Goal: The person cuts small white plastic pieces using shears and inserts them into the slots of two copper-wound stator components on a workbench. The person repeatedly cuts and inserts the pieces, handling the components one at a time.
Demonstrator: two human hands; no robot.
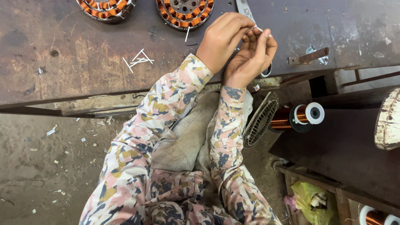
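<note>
Currently both hands meet over the bench (83, 62) edge: left hand (221, 39) and right hand (252, 56) fingers pinching a thin white strip (259, 29). Risk: small strip could slip and fall to the floor; stator (184, 12) nearby.

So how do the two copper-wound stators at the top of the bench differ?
The left stator lies far from the hands, near the loose white strips; the right stator sits just beside the left hand. The left one's centre is cut off by the frame; the right one's holed metal hub shows. Both are round with copper coils.
</note>
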